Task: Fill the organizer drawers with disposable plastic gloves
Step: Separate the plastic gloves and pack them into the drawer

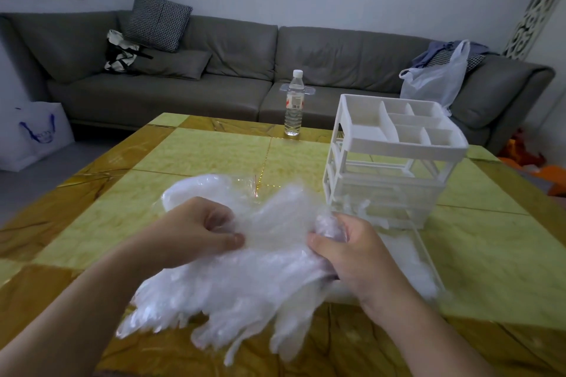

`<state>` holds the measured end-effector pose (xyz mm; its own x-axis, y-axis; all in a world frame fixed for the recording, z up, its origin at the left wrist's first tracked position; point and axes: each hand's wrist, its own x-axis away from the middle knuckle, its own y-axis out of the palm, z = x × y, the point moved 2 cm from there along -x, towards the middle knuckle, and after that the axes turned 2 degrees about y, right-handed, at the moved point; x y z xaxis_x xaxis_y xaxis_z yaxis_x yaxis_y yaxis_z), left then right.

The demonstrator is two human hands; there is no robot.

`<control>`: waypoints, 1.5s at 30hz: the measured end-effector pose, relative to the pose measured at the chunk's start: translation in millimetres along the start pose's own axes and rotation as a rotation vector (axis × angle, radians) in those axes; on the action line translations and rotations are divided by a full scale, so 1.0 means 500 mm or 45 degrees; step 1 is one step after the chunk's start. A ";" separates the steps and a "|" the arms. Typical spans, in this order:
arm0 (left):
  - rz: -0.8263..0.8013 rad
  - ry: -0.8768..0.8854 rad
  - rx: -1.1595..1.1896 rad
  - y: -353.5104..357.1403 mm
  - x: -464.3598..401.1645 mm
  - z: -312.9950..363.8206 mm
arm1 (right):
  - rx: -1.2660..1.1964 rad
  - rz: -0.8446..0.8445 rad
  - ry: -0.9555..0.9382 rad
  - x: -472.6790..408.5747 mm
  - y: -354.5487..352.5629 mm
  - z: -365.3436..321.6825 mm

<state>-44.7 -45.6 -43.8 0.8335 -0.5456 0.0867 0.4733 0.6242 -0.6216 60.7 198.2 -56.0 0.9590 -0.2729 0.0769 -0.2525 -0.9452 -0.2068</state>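
Low in the frame's centre, both hands, left [199, 228] and right [347, 249], pinch the gloves [239, 281]; slippery, that loose bunch could spill off the tabletop [214, 147].

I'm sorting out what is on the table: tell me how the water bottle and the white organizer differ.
The water bottle is clear, tall and narrow; the white organizer is opaque, broad and boxy. The bottle stands capped at the table's far edge; the organizer sits nearer on the right, its divided top tray open. Both stand upright on the table, untouched by either hand.
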 end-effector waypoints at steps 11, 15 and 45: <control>0.259 0.001 0.461 -0.008 0.004 0.020 | -0.313 -0.044 0.178 -0.002 -0.012 0.008; 0.107 -0.011 0.535 0.006 0.004 0.019 | -0.430 -0.097 0.222 0.004 -0.002 0.001; 0.078 -0.194 0.667 0.046 0.003 0.040 | -0.159 -0.011 0.169 0.007 -0.003 -0.003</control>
<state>-27.1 -20.8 -42.3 0.8774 -0.4369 0.1983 0.4689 0.8683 -0.1616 64.3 198.5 -53.9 0.9378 -0.2784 0.2075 -0.2665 -0.9602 -0.0839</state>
